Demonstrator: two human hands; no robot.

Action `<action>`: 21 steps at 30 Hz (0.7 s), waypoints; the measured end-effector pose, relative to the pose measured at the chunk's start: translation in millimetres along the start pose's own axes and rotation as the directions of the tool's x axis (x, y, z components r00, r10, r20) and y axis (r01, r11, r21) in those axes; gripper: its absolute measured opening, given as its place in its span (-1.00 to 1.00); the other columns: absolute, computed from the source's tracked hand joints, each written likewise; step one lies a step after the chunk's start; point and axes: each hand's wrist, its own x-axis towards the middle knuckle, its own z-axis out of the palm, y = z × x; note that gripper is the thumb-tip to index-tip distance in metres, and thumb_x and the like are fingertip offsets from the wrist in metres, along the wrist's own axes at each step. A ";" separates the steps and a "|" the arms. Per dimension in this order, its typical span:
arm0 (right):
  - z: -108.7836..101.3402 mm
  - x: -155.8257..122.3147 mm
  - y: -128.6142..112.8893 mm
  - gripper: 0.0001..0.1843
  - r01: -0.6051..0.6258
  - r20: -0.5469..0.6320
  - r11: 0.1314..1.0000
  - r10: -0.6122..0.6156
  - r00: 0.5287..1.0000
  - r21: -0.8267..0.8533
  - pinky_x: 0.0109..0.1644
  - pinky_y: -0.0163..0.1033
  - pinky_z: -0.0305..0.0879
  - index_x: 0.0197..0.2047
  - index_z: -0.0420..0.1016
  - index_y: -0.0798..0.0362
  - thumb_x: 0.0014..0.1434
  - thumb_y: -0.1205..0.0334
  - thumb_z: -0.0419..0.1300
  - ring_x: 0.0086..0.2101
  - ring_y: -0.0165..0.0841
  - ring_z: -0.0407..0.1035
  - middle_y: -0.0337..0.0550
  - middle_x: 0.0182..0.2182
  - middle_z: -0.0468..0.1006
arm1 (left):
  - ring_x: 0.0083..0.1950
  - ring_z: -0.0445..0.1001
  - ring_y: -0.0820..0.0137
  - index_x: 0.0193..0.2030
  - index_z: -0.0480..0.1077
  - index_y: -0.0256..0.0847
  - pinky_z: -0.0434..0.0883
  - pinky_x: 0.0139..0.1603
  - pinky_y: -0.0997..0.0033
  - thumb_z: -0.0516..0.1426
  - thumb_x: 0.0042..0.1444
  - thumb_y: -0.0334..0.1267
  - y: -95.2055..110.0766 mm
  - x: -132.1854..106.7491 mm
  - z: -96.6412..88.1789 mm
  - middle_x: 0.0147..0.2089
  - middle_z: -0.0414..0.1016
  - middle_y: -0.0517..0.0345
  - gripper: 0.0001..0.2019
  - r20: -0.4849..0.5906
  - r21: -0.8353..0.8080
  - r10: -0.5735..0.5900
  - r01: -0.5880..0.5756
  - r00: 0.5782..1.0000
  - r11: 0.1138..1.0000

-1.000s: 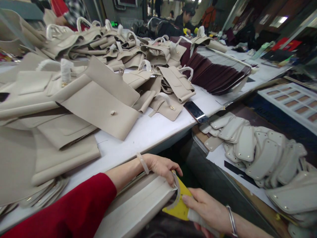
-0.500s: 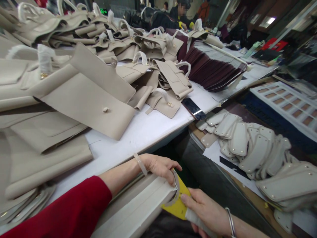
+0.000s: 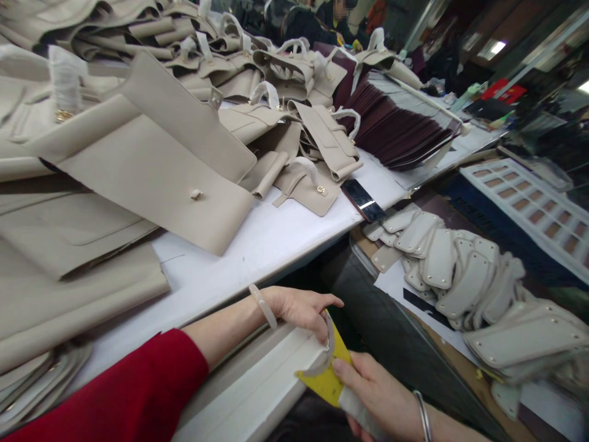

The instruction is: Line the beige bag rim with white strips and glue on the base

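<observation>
My right hand [image 3: 375,390] is closed around the pale wrapped handle of a flat yellow tool [image 3: 324,383], its thumb resting on the yellow part. The tool has a curved, hollowed grey edge that lies against the end of a long pale bag piece [image 3: 257,387]. My left hand [image 3: 299,310] grips that end from above, fingertips bent over it and the index finger pointing out. The piece lies across the lower middle, along the table's front edge; the lower palm side of my left hand is hidden.
Beige handbags [image 3: 156,175] with wrapped handles cover the white table [image 3: 216,270]. A phone [image 3: 363,201] lies at its edge. Stacked maroon panels [image 3: 396,126] stand behind. On the right are riveted beige strips [image 3: 473,270] and a white slotted tray [image 3: 529,196]. A person [image 3: 334,18] works far back.
The view has shifted slightly, so the table and bags sit a little higher on the left. Both hands keep their hold, and the yellow tool has moved and tilted only a little.
</observation>
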 end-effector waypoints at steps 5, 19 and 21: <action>11.5 2.2 -1.5 -0.34 0.002 -0.035 0.999 0.000 0.999 0.037 -0.79 -0.47 0.03 -0.11 0.16 0.07 0.10 -0.39 -0.09 -0.83 -0.48 0.16 -0.32 -0.76 0.38 | -0.15 0.44 0.27 0.42 -0.15 -0.23 0.38 -0.25 0.41 0.24 -0.23 -0.31 -4.6 1.5 1.7 -0.09 0.48 0.09 0.05 -0.027 -0.062 0.015 -0.017 1.000 0.998; 65.4 20.4 -9.1 -0.19 0.104 -0.093 0.931 -0.076 0.993 0.350 -0.82 -0.40 0.05 -0.51 0.33 0.13 0.00 -0.55 -0.11 -0.83 -0.41 0.21 -0.18 -0.82 0.32 | 0.15 0.36 0.21 0.35 0.00 -0.25 0.30 0.15 0.21 0.18 -0.26 -0.45 -2.6 -27.9 12.2 0.21 0.35 -0.09 -0.08 -0.229 -0.183 0.055 -0.098 0.972 0.978; 71.9 19.4 -5.4 -0.13 0.053 -0.031 0.932 -0.045 0.999 0.359 -0.79 -0.39 0.07 -0.48 0.38 0.16 0.00 -0.58 -0.17 -0.81 -0.42 0.22 -0.16 -0.80 0.34 | 0.28 0.26 0.19 0.33 0.07 -0.24 0.21 0.27 0.19 0.19 -0.19 -0.42 -1.4 -44.3 21.0 0.32 0.25 -0.12 -0.15 -0.315 -0.206 0.041 -0.111 0.948 0.972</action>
